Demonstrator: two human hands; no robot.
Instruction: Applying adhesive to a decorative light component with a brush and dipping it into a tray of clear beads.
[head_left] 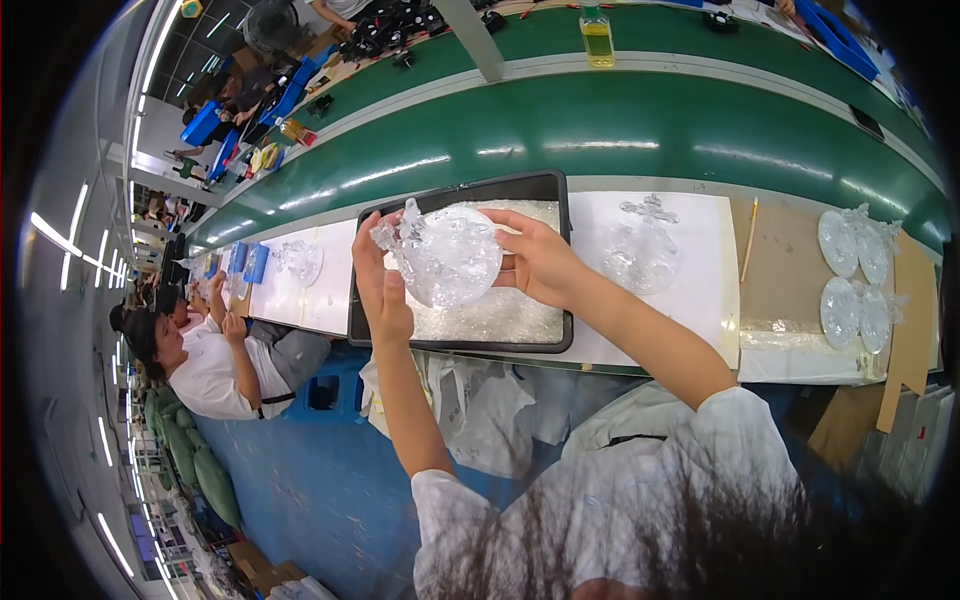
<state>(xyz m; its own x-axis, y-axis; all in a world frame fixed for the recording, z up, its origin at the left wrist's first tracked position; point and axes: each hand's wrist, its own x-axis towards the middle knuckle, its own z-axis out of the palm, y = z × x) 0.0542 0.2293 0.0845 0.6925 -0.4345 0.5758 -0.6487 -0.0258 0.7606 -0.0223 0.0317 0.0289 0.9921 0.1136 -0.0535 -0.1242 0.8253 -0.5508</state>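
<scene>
Between my two hands is a clear, round plastic piece with a bumpy ornamental part at its left rim (455, 258). My left hand (383, 285) grips its left side, thumb at the near edge and fingers behind. My right hand (540, 260) pinches its right edge with the thumb and fingers. The piece is held above a black tray (563, 190) filled with small clear granules (480, 325). To the right of the tray, a similar clear round piece (640, 255) lies on a white sheet (705, 290), apart from both hands.
Several clear discs (840, 245) lie at the right end near a thin wooden stick (750, 240). Another clear piece (298, 262) and blue blocks (255, 263) lie to the left, by a seated co-worker (225, 370). Beyond runs a green conveyor belt (600, 125); a bottle (597, 40) stands behind it.
</scene>
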